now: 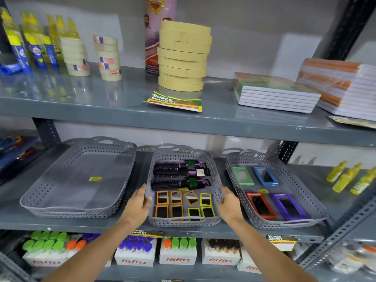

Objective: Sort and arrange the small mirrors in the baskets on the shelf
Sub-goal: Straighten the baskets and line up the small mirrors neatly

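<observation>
Now – middle basket [184,220] | orange, yellow small mirrors [184,204] – two rows

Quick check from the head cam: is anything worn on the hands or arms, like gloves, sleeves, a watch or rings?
Nothing worn that shows. The left hand and right hand are bare, without gloves, and no rings or watch are visible. Both forearms are bare down to the frame's bottom edge, with no sleeve in view.

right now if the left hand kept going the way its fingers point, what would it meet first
The left hand already touches the middle basket; going on up and right it would probably meet the round hairbrushes first, though depth is unclear.
</observation>
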The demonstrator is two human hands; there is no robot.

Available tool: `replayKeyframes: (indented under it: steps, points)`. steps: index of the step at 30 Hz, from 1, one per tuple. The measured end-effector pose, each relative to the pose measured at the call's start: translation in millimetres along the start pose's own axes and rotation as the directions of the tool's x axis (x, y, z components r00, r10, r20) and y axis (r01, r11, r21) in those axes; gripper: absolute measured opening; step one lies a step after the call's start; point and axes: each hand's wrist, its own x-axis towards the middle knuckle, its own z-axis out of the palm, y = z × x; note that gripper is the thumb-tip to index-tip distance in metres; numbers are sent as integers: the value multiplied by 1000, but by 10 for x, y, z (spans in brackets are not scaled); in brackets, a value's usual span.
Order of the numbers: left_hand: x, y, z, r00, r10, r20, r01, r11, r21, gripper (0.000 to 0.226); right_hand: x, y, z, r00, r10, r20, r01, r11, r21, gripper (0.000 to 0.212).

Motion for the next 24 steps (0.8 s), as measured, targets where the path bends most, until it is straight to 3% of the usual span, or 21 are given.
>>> replayKeyframes:
  steps: [3,7,11,16,20,24]
  points:
    - [55,178,19,993,79,-90,-70,993,96,57,71,33,-175,999,-19,-32,18,1000,-16,50]
    - [71,767,324,947,293,-134,-271,949,159,63,208,212,-654,983,-96,-158,77,990,-121,41]
    - [-50,1442,988,930,365,-44,-365,931,18,66,304,642,-1250,970,-69,-231,17,975,-221,39]
    - [-265,1994,1901,959,237,154,-220,968,-120,68,301,1336,-1877,953,105,-284,-201,921,-334,37]
    - [-284,2115,2205,974,114,198,-84,985,-153,67,279,1682,-2037,965,177,-196,-243,886,-395,43]
    - [-289,2085,2307,968,117,222,-78,981,-177,68,304,1841,-2030,964,220,-147,-261,881,-394,46]
